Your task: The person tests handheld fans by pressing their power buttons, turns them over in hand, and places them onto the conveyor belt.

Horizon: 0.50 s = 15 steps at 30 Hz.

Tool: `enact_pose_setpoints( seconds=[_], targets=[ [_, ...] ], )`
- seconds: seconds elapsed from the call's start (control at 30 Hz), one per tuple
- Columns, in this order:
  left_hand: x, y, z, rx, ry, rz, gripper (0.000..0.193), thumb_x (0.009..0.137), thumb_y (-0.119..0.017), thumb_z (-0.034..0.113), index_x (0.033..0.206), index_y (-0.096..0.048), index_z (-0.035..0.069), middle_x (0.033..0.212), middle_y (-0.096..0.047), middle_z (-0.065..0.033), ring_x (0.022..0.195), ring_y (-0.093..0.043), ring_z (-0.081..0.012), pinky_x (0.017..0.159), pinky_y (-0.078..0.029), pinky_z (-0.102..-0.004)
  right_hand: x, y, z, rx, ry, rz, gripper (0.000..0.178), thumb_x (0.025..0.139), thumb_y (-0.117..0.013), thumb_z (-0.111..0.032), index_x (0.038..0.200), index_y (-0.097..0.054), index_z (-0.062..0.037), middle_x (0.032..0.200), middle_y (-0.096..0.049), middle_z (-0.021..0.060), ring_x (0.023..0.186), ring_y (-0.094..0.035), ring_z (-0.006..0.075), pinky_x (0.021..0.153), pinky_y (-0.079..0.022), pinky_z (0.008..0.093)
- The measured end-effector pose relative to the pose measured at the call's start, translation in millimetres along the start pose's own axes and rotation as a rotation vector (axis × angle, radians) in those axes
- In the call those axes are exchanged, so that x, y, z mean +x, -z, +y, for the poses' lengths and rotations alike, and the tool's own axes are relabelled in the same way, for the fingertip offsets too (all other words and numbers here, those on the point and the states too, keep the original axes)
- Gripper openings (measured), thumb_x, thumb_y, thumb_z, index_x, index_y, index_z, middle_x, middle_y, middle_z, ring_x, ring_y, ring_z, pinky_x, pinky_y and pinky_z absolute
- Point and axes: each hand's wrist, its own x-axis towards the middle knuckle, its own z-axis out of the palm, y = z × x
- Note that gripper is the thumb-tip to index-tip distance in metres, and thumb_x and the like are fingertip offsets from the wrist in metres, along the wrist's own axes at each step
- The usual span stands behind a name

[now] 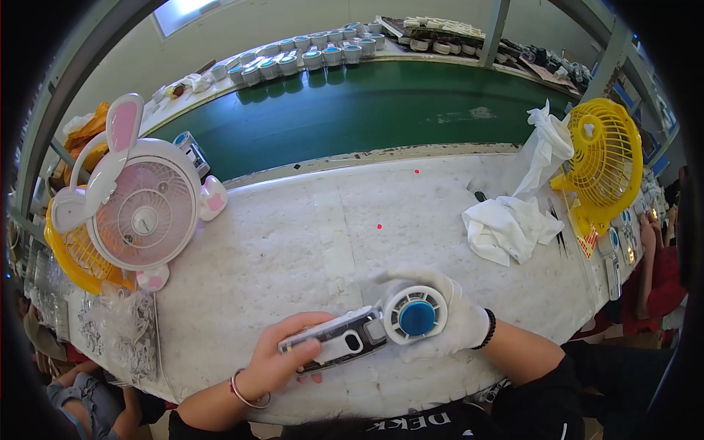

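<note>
A small handheld fan [367,331] with a white round head, blue centre and clear-and-black handle is held between my hands above the near part of the white worktable [293,235]. My bare left hand [282,348] is closed around the handle, thumb on its upper face. White-gloved, my right hand [455,323] cups the fan head from the right and behind; its fingertips are partly hidden and slightly blurred. The fan lies tilted, its head up and to the right of the handle. A black bead bracelet circles my right wrist, and a bangle my left.
A rabbit-shaped fan [147,213] and a yellow fan stand at left, beside bagged parts [128,330]. At right are white cloths [510,227], tweezers [559,231] and a yellow fan [605,158]. Beyond the green conveyor belt [352,110], several fan heads [312,59] line a shelf. People sit on both sides.
</note>
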Motion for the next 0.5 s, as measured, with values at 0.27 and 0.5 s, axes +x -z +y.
enact_pose_setpoints(
  seconds=[0.27, 0.5],
  targets=[
    [13.2, 0.7, -10.3, -0.521, 0.444, -0.034, 0.051, 0.092, -0.04, 0.041, 0.126, -0.046, 0.005, 0.096, -0.061, -0.0106, 0.06, -0.057, -0.0143, 0.039, -0.032, -0.0211, 8.6, 1.4, 9.9, 0.597, -0.508, 0.128, 0.058, 0.09, -0.041, -0.053, 0.116, -0.05, -0.0023, 0.093, -0.062, 0.0101, 0.075, -0.062, 0.0174, 0.068, -0.052, 0.0305],
    [8.1, -0.5, -2.9, -0.142, 0.254, -0.047, 0.048, 0.093, -0.043, 0.033, 0.131, -0.04, 0.005, 0.098, -0.06, -0.0083, 0.064, -0.053, -0.0095, 0.041, -0.032, -0.0194, 6.0, 8.4, 14.1, 0.658, -0.647, -0.044, 0.066, 0.089, -0.034, -0.059, 0.115, -0.05, -0.0006, 0.096, -0.062, 0.014, 0.076, -0.064, 0.0221, 0.062, -0.055, 0.0313]
  ],
)
